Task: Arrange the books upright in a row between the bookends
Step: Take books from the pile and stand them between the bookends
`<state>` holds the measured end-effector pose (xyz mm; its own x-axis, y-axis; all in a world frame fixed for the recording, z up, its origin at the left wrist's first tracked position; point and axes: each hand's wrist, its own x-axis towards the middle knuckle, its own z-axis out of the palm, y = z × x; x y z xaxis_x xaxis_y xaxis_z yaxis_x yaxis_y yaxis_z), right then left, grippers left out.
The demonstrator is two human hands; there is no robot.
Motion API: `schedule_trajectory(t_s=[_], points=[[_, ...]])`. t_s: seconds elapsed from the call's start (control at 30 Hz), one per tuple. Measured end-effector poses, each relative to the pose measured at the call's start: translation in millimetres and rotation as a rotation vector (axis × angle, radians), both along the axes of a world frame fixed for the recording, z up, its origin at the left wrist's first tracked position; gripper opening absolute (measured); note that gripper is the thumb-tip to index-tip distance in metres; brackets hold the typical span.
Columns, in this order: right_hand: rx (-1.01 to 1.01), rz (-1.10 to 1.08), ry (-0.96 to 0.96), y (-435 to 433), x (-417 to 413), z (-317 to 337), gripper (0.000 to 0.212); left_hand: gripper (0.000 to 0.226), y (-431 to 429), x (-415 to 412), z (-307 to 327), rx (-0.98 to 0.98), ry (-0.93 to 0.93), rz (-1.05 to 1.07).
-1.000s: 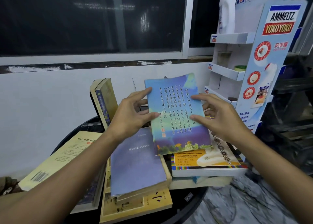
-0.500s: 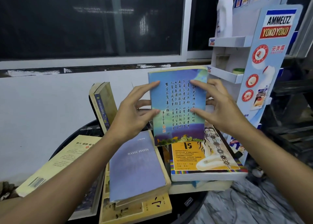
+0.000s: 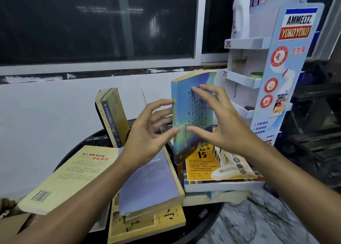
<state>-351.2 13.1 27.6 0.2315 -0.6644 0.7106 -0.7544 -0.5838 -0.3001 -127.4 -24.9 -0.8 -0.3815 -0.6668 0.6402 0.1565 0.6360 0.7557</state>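
I hold a blue book with columns of calligraphy [image 3: 184, 112] upright over the table, its spine turned toward me. My left hand [image 3: 147, 133] pinches the spine side with thumb and fingertips. My right hand [image 3: 221, 125] presses flat against the cover from the right. Its lower corner hovers over an orange-yellow book [image 3: 212, 168] that lies flat on a stack. Two yellowish books [image 3: 112, 114] stand leaning at the back left. Lying flat are a lavender book [image 3: 147, 181], a pale yellow book [image 3: 70, 177] and a yellow book [image 3: 156, 223] under the lavender one.
The books rest on a round black table [image 3: 203, 218] against a white wall below a dark window. A blue-and-white cardboard display stand [image 3: 287, 68] rises at the right, with a white bottle [image 3: 239, 13] on its top shelf. Marbled floor shows at bottom right.
The blue book rose from a tilted, cover-facing pose to upright and turned its spine toward me. Both hands moved up and right with it.
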Motion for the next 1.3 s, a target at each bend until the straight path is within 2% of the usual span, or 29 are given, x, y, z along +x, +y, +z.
schedule_trajectory(t_s=[0.17, 0.33, 0.63, 0.87, 1.17, 1.3], points=[[0.040, 0.054, -0.038, 14.0, 4.0, 9.6, 0.098, 0.066, 12.6, -9.0, -4.7, -0.028, -0.059, -0.002], [0.071, 0.062, -0.101, 29.1, 4.6, 15.8, 0.097, 0.066, 21.8, -22.9, -12.9, -0.074, -0.070, 0.005], [0.021, -0.051, -0.163, 46.4, 3.8, 26.9, 0.076, 0.069, 31.9, -49.1, -32.3, -0.118, -0.156, 0.206], [-0.071, -0.251, -0.164, 39.8, 12.7, 33.0, 0.060, 0.071, 38.1, -66.2, -39.1, -0.078, -0.164, 0.288], [-0.088, -0.253, -0.255, 32.7, 25.2, 37.4, 0.050, 0.061, 29.9, -53.6, -41.0, -0.005, -0.133, 0.203], [-0.084, -0.229, -0.297, 25.0, 35.2, 44.1, 0.050, 0.053, 6.2, -16.0, -36.6, -0.086, -0.199, 0.339]])
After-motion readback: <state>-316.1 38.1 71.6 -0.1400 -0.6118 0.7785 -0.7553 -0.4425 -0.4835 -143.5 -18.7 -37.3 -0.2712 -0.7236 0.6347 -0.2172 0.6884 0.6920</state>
